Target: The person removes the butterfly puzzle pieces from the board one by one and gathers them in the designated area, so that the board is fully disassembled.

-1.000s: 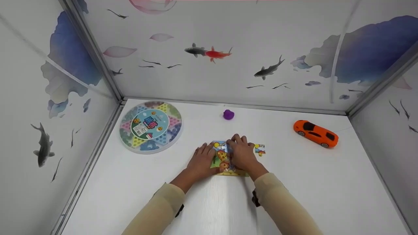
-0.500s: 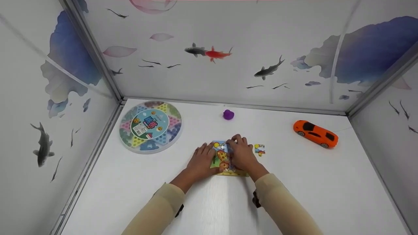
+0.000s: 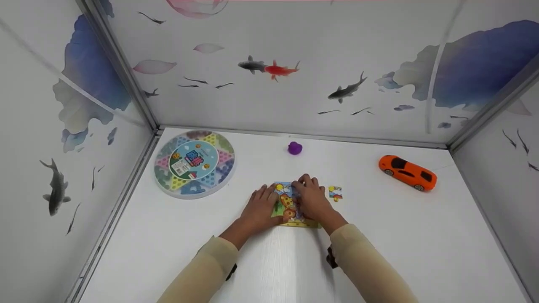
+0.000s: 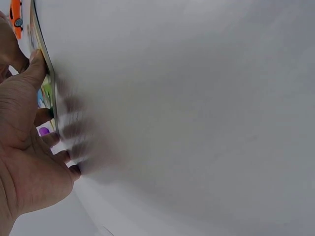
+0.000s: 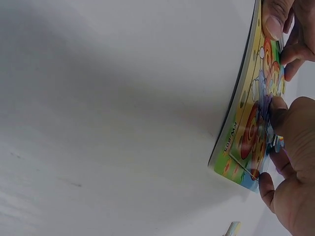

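Observation:
A colourful cartoon jigsaw puzzle [image 3: 288, 205] with a yellow border lies on the white table. Along its left side rests my left hand [image 3: 260, 208], fingers spread, thumb on the near edge. My right hand [image 3: 314, 200] bends over the upper right part; its thumb and curled fingertips hold a blue piece [image 5: 278, 143] against the puzzle, mostly hidden beneath them. In the right wrist view the printed border [image 5: 235, 123] and both thumbs show. One loose puzzle piece [image 3: 335, 192] lies just right of the right hand.
A round Chinese checkers box [image 3: 193, 164] lies at the back left. A small purple toy [image 3: 294, 148] stands near the back wall, and an orange toy car [image 3: 407, 173] is at the right. Fish-printed walls enclose the table on three sides.
A fingertip of my right hand has drawn back from the loose piece, leaving a gap. Under the right fingers, a pale patch at the puzzle's top now looks blue. The left hand stays put.

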The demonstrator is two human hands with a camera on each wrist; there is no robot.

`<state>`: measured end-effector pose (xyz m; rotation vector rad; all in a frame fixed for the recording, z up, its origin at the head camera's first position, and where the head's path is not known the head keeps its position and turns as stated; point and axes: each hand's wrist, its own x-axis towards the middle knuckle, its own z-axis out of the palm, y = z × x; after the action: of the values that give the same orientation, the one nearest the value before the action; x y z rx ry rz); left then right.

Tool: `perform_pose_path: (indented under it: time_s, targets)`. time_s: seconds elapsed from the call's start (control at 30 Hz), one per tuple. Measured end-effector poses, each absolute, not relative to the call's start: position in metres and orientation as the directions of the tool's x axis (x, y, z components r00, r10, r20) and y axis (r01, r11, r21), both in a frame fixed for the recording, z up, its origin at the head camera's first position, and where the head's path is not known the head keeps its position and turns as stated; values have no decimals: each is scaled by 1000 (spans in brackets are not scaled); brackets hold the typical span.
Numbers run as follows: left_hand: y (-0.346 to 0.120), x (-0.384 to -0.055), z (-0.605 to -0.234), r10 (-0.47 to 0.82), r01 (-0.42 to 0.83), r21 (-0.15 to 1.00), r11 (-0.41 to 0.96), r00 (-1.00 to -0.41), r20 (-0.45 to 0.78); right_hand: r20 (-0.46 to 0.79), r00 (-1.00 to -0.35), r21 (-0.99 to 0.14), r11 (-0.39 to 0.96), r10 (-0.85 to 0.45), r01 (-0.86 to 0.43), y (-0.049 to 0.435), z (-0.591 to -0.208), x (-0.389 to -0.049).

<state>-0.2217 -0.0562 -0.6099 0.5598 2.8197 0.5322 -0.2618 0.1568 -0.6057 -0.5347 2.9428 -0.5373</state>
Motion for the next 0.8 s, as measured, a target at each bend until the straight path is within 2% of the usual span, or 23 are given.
perform_pose_path:
  time_s: [0.47,0.8]
  targets:
    - [-57,-221,-609,422,344,388,855,-896,-135,-52,-929,-328,885,-366,-330,157,-606,-260]
    - [-57,-221,-611,418,345,400,849,-901,-111,-5,-921,-319,874,-389,-367,169,-602,-262]
